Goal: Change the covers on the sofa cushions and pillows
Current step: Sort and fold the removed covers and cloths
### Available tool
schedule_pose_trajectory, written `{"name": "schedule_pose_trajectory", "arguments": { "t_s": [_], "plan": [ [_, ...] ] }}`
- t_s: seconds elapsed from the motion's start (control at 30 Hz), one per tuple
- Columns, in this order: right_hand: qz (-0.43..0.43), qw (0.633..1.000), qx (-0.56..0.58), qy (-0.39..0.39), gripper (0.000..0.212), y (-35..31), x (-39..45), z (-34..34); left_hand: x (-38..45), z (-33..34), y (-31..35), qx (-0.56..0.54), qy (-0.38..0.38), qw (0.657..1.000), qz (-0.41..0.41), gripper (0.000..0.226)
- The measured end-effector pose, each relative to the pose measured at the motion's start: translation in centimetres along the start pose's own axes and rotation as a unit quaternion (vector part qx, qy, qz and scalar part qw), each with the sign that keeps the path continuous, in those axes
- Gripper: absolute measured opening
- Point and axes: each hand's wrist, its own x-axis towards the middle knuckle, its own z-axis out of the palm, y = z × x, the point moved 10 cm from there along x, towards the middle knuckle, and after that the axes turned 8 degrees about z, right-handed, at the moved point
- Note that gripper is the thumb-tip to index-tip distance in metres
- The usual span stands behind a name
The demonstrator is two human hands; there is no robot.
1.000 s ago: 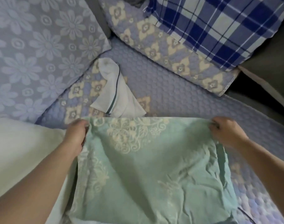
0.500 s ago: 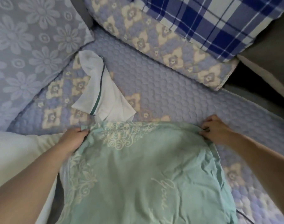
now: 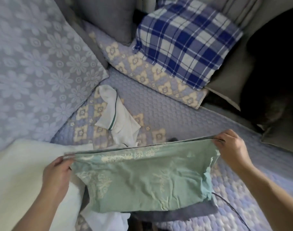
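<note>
over the quilted sofa seat [image 3: 175, 110], the left hand [image 3: 56, 170] and right hand [image 3: 232, 147] each pinch a top corner of the green cover [image 3: 142, 177], stretched between them. a white cloth [image 3: 119, 120] lies just beyond.

Green cover [image 3: 142, 180]: matt creased cloth, embossed

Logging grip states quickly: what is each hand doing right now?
Left hand: gripping a corner of the green patterned fabric cover.
Right hand: gripping its other corner.
</note>
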Motion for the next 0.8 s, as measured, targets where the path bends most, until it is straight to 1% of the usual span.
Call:
{"name": "schedule_pose_trajectory", "arguments": {
  "t_s": [0.07, 0.1, 0.17, 0.2, 0.27, 0.3, 0.37, 0.43, 0.5, 0.57, 0.6, 0.63, 0.67, 0.7, 0.73, 0.77, 0.8],
  "plan": [
    [-0.020, 0.998, 0.032, 0.057, 0.015, -1.4, -3.2, -6.1, -3.1, -2.6, 4.1, -0.013, 0.013, 1.000, 0.020, 0.031],
    [-0.011, 0.995, 0.058, 0.082, 0.018, -1.7, -4.3, -8.5, -3.6, -3.5, 5.4, -0.010, 0.018, 0.999, 0.034, 0.033],
    [0.007, 0.988, 0.103, 0.115, 0.024, -2.2, -6.1, -13.0, -5.1, -5.1, 8.6, -0.051, 0.036, 0.997, 0.052, 0.037],
    [0.002, 0.988, 0.103, 0.116, 0.026, -2.6, -6.6, -14.3, -5.5, -5.5, 10.0, -0.069, 0.043, 0.995, 0.062, 0.036],
    [-0.018, 0.992, 0.067, 0.102, 0.026, -3.3, -6.8, -15.8, -6.4, -5.2, 13.2, -0.074, 0.047, 0.993, 0.080, 0.031],
    [-0.028, 0.993, 0.050, 0.104, 0.025, -3.8, -6.7, -16.5, -6.4, -5.0, 14.3, -0.077, 0.061, 0.992, 0.076, 0.030],
    [-0.062, 0.988, 0.041, 0.136, 0.022, -5.5, -6.0, -19.5, -6.2, -4.3, 17.0, -0.102, 0.080, 0.989, 0.063, 0.030],
    [-0.084, 0.983, 0.038, 0.158, 0.019, -7.6, -5.0, -23.2, -5.4, -4.0, 20.7, -0.095, 0.095, 0.988, 0.070, 0.026],
    [-0.082, 0.984, 0.055, 0.151, 0.021, -9.4, -3.3, -26.6, -3.9, -3.6, 25.2, -0.074, 0.090, 0.986, 0.120, 0.036],
    [-0.093, 0.979, 0.073, 0.163, 0.038, -11.0, -2.3, -30.4, -3.9, -3.2, 30.2, -0.044, 0.076, 0.979, 0.182, 0.048],
    [-0.104, 0.973, 0.073, 0.191, 0.041, -11.8, -2.1, -32.5, -4.1, -3.1, 32.6, -0.016, 0.071, 0.973, 0.218, 0.046],
    [-0.119, 0.964, 0.072, 0.226, 0.037, -12.4, -2.4, -34.6, -5.1, -3.0, 35.0, 0.009, 0.072, 0.964, 0.257, 0.038],
    [-0.124, 0.954, 0.091, 0.256, 0.031, -12.4, -3.1, -36.1, -6.6, -3.6, 36.8, 0.030, 0.090, 0.950, 0.297, 0.029],
    [-0.123, 0.940, 0.125, 0.294, 0.027, -11.8, -4.3, -37.0, -8.4, -4.4, 37.7, 0.049, 0.123, 0.934, 0.333, 0.022],
    [-0.124, 0.917, 0.162, 0.344, 0.024, -10.9, -6.3, -37.3, -10.3, -5.5, 37.4, 0.065, 0.169, 0.912, 0.368, 0.019],
    [-0.130, 0.892, 0.174, 0.397, 0.021, -9.5, -8.8, -36.0, -12.0, -6.5, 35.5, 0.085, 0.216, 0.891, 0.390, 0.020],
    [-0.137, 0.881, 0.153, 0.425, 0.022, -7.9, -11.0, -33.3, -13.3, -6.9, 32.3, 0.118, 0.244, 0.876, 0.398, 0.025]
  ]
}}
